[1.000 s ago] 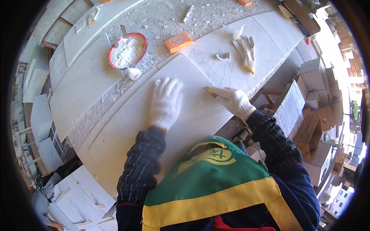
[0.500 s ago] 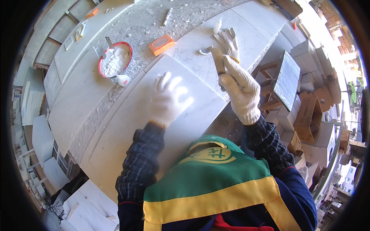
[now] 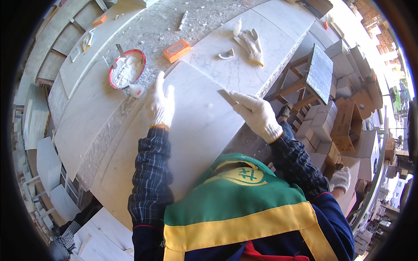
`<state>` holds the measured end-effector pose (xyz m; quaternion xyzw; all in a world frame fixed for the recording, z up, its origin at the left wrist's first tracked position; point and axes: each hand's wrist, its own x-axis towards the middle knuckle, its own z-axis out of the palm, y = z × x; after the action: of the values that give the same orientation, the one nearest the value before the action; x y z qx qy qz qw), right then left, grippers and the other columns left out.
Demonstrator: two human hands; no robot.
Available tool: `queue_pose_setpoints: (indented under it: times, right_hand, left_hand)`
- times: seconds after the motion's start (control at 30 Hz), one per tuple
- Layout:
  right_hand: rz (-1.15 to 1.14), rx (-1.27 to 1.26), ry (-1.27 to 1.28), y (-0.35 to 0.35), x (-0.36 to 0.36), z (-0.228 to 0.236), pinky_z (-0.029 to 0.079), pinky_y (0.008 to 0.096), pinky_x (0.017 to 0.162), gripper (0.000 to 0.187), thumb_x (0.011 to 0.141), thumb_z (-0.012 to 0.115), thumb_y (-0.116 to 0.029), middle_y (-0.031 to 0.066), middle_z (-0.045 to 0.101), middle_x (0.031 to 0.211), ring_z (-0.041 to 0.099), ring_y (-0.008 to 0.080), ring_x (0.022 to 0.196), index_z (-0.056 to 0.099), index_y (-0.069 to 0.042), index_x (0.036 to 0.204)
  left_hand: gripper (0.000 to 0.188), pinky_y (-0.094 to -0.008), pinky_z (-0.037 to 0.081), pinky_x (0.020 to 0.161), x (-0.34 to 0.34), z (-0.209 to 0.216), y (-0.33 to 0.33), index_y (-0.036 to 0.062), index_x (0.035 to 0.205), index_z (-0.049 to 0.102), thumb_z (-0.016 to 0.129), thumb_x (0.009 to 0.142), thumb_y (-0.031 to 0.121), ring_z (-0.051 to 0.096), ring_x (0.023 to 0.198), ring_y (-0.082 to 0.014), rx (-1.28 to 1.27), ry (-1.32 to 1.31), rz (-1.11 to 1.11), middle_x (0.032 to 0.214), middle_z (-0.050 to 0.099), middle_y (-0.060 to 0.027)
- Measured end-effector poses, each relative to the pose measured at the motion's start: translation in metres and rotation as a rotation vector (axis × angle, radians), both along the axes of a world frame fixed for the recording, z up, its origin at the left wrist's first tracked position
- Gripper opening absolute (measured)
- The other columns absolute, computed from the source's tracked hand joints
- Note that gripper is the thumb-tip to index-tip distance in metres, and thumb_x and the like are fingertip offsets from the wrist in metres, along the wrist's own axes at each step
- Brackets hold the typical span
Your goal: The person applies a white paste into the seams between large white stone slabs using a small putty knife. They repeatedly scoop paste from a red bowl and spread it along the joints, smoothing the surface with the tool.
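Observation:
My left hand [image 3: 162, 103], in a white knit glove, is open over the left part of a pale veined stone slab [image 3: 198, 117]. Its fingers point away from me, and whether it touches the stone cannot be told. In a matching glove, my right hand [image 3: 257, 114] is closed on a flat metal scraper [image 3: 227, 97]. The blade sticks out to the left above the slab's right side; my fingers hide the rest of the tool.
Beyond the slab lie an orange box [image 3: 177, 51], a red-rimmed bowl of white paste [image 3: 127, 69], a small bottle [image 3: 136, 90], a spare glove [image 3: 251, 47] and a broken shard [image 3: 226, 54]. Cardboard boxes [image 3: 348, 126] and a wooden stand [image 3: 320, 74] fill the right. Another person's gloved hand [image 3: 341, 179] shows at lower right.
My left hand has moved left and turned edge-on, fingers straighter. My right hand has come down and left with the scraper, its blade now tilted lower over the slab.

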<state>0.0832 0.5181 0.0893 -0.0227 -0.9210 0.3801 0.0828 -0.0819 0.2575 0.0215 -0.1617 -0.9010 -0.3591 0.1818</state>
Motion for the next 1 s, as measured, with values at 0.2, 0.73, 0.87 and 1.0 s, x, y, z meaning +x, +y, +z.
queue_pose_setpoints:
  times: [0.2,0.73,0.87,1.0]
  right_hand:
    - [-0.037,-0.016,-0.017,-0.005,0.003,-0.023,0.059,0.0349,0.087,0.033,0.096,0.073,-0.013,0.0187,0.077,0.110,0.076,0.0294,0.096,0.075,-0.005,0.128]
    - [-0.256,-0.185,0.037,-0.005,0.007,-0.043,0.058,0.0281,0.078,0.037,0.100,0.072,-0.009,0.0113,0.077,0.106,0.069,0.0134,0.084,0.071,-0.002,0.136]
    - [-0.237,-0.218,0.043,-0.006,0.005,-0.044,0.057,0.0271,0.077,0.037,0.100,0.072,-0.009,0.0092,0.076,0.107,0.068,0.0128,0.083,0.071,-0.003,0.137]
    - [-0.239,-0.192,0.033,-0.005,0.006,-0.036,0.056,0.0266,0.076,0.038,0.100,0.072,-0.009,0.0071,0.075,0.105,0.066,0.0125,0.082,0.071,-0.003,0.138]
  left_hand:
    - [0.044,-0.0451,0.045,0.115,0.036,0.008,-0.003,0.0169,0.125,0.074,0.088,0.084,0.026,0.057,0.134,-0.0331,-0.212,0.079,-0.188,0.130,0.070,-0.0108]
    - [0.026,-0.0488,0.052,0.097,-0.004,0.014,0.008,0.0152,0.127,0.072,0.065,0.103,0.022,0.068,0.106,-0.0353,-0.281,0.017,-0.096,0.110,0.075,-0.0139]
    - [0.042,-0.0489,0.053,0.097,0.017,0.012,-0.004,0.0182,0.144,0.065,0.065,0.103,0.027,0.068,0.113,-0.0370,-0.304,-0.201,-0.109,0.120,0.075,-0.0176]
    - [0.073,-0.0529,0.041,0.118,0.039,0.001,-0.017,0.0199,0.165,0.038,0.067,0.101,0.039,0.038,0.152,-0.0417,-0.459,-0.018,0.059,0.165,0.043,-0.0192]
